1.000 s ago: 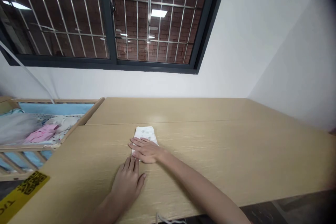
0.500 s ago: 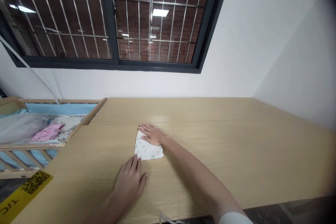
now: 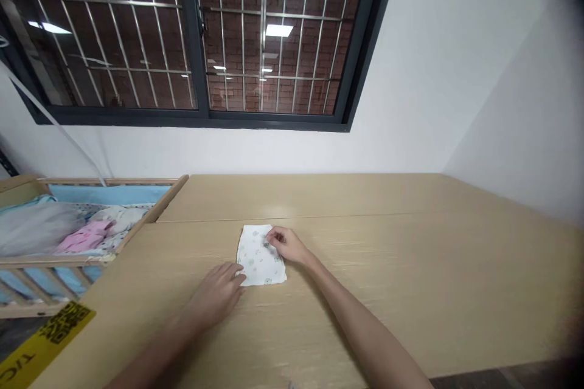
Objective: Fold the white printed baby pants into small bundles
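Observation:
A white cloth (image 3: 259, 264) with a small pale print lies flat on the light wood-look tabletop (image 3: 387, 267), its right side partly covered by a hand. At its left edge, my left hand (image 3: 218, 292) rests with its fingertips on the cloth and the thumb a little apart. My right hand (image 3: 288, 245) is over the cloth's upper right corner, fingers curled in toward the thumb. Whether anything is pinched between those fingertips cannot be made out.
A wooden crib (image 3: 132, 237) with blue padding stands to the left, holding pink fabric (image 3: 86, 237) and pale bedding (image 3: 39, 228). A yellow label (image 3: 45, 340) with a printed code is at the table's left edge. Behind are a white wall (image 3: 264, 155) and a barred window (image 3: 274, 73).
My right hand has lifted from lying flat and moved right, its fingers now curled. More of the cloth's top shows. My left hand has turned, fingers drawn in at the left edge.

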Available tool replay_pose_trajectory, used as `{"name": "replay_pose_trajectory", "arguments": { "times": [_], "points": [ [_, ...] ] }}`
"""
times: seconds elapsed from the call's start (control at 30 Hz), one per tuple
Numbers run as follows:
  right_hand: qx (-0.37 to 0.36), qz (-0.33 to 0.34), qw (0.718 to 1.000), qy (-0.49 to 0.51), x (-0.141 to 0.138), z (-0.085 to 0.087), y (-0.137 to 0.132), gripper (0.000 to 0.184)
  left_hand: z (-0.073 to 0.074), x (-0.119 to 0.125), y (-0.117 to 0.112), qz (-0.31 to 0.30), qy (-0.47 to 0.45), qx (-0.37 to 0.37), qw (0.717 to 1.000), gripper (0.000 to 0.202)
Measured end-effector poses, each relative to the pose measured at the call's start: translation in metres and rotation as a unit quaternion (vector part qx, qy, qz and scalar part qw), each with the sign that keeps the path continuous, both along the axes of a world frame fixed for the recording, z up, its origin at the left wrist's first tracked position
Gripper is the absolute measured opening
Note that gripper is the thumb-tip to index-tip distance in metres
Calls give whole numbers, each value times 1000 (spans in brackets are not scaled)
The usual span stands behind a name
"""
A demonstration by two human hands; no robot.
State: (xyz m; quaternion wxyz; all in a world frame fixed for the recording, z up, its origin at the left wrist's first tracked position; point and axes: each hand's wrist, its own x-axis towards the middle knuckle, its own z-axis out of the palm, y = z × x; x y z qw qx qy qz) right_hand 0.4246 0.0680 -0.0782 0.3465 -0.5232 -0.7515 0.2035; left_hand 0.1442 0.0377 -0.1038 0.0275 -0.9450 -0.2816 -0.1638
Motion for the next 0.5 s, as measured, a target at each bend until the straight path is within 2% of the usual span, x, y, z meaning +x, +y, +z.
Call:
{"name": "replay_pose_trajectory", "arguments": {
  "times": [0.07,0.13,0.23,0.3,0.37,0.43,0.5],
  "points": [
    [-84,64,994,32,8,7,-10,33,-2,-4,12,-39,-15,-16,999,27],
    [-137,117,984,17,15,16,-20,49,-3,-4,21,-62,-32,-64,996,28],
    [-190,144,970,-43,23,28,-34,92,4,0,28,-39,-89,-173,980,29],
    [-208,146,965,-59,25,31,-40,101,12,4,32,-13,-125,-221,967,31],
    [-203,146,967,-46,24,29,-41,83,20,6,37,1,-149,-249,957,35],
    [-180,139,974,-13,21,24,-37,52,24,5,43,1,-168,-282,945,37],
    [-155,126,980,30,18,20,-31,39,25,3,49,-6,-181,-311,933,34]
  ]
}}
